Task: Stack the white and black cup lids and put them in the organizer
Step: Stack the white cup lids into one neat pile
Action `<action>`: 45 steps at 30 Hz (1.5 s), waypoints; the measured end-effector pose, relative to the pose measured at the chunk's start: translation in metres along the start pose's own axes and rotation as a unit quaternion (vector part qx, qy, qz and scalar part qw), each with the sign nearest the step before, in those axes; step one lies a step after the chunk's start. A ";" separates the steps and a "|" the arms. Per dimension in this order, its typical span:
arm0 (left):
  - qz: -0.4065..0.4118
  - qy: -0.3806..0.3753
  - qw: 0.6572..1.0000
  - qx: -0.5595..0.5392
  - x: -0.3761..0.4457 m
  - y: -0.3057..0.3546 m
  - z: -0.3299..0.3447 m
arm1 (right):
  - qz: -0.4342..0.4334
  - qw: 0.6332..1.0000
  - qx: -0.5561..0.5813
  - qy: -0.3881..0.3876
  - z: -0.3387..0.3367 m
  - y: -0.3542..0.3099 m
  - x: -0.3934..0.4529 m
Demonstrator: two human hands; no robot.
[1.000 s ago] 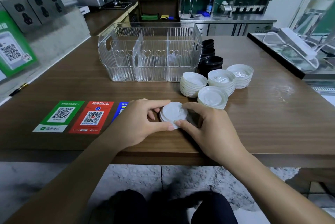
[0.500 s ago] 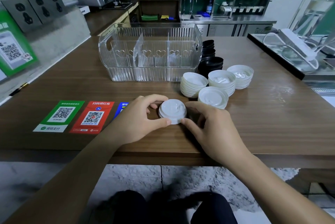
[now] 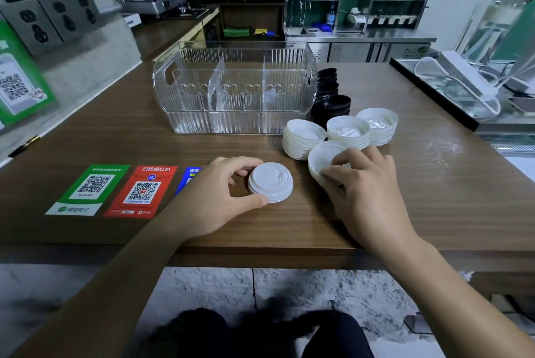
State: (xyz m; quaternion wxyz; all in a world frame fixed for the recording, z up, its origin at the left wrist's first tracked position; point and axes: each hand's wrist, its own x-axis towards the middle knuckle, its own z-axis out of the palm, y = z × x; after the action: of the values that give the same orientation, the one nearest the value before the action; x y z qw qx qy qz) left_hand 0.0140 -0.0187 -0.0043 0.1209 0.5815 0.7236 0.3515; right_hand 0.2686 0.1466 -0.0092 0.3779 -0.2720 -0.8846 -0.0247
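A short stack of white lids (image 3: 270,182) lies dome up near the table's front edge, and my left hand (image 3: 220,192) holds it between thumb and fingers. To its right my right hand (image 3: 366,184) curls its fingers round a stack of upturned white lids (image 3: 321,156). Three more white stacks (image 3: 302,137) (image 3: 347,132) (image 3: 377,124) stand behind. Black lids (image 3: 331,97) are piled beside the clear ribbed organizer (image 3: 234,88), whose compartments hold nothing.
Green, red and blue QR stickers (image 3: 89,189) lie flat on the wooden table (image 3: 434,189) at the left. A pen (image 3: 24,145) rests by the wall. A metal tray unit (image 3: 451,88) borders the table's right rear. My knees show below the table edge.
My right hand left the dome-up stack and moved right onto the upturned stack. My left hand kept hold of the dome-up stack.
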 end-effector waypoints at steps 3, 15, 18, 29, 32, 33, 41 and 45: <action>0.005 0.000 1.000 0.001 0.000 0.000 -0.001 | 0.014 1.000 0.010 0.004 0.002 0.002 0.001; 0.010 0.009 1.000 0.002 0.002 -0.001 0.000 | 0.094 0.990 0.103 -0.013 -0.003 0.003 0.004; 0.011 0.009 1.000 0.004 0.002 -0.001 0.000 | 0.105 0.986 0.125 -0.023 -0.006 0.002 0.003; 0.006 0.046 0.999 -0.002 -0.002 0.004 -0.001 | 0.104 0.969 0.221 0.034 -0.018 -0.005 0.005; 0.029 0.086 0.996 0.007 -0.004 0.013 -0.003 | 0.127 0.946 0.296 0.036 -0.024 -0.013 0.005; 0.043 0.095 0.995 0.008 -0.004 0.016 -0.005 | 0.142 0.934 0.327 0.030 -0.025 -0.016 0.005; 0.116 0.061 0.988 -0.078 0.006 0.028 -0.003 | 0.233 0.770 0.593 -0.047 -0.013 -0.051 0.026; 0.131 0.080 0.983 -0.101 0.009 0.017 0.000 | 0.256 0.704 0.655 -0.097 -0.001 -0.057 0.026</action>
State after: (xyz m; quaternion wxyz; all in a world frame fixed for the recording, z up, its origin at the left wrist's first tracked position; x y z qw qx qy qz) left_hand 0.0245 -0.0087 0.0088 0.0733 0.6264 0.6093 0.4807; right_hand 0.2261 0.1097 0.0182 0.3652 -0.1729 -0.6062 0.6850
